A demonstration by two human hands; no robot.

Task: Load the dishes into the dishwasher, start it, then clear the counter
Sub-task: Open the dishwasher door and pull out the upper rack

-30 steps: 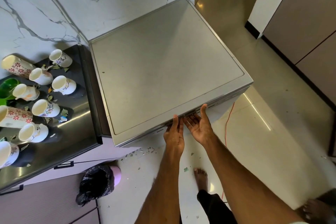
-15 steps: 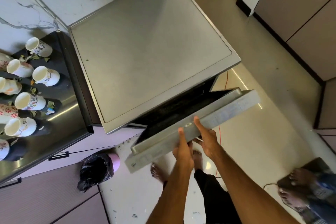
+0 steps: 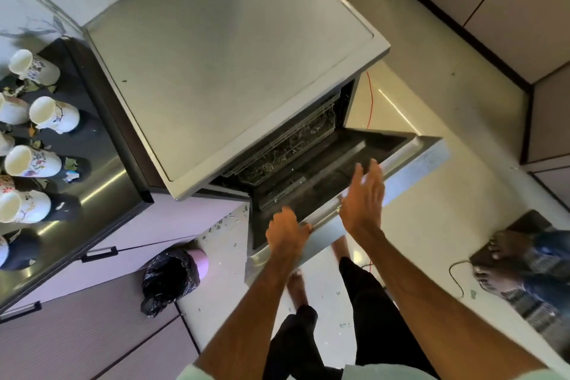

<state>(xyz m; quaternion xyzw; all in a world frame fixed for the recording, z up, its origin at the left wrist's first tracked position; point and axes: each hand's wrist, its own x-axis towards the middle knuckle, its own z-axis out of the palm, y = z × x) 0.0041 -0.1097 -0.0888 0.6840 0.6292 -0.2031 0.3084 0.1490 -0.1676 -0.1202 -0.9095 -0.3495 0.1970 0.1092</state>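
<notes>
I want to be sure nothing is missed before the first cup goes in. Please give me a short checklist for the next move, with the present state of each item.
1. Dishwasher door open: ok, it hangs far down.
2. Door held steady: ok, left hand grips its edge.
3. Right hand free to take a cup: ok, open and empty, above the door.
4. Rack empty: cannot tell, it is dark and mostly under the top.
5. Cups within reach: ok, on the counter to the left.
6. Leaf scraps among the cups cleared: not ok.
</notes>
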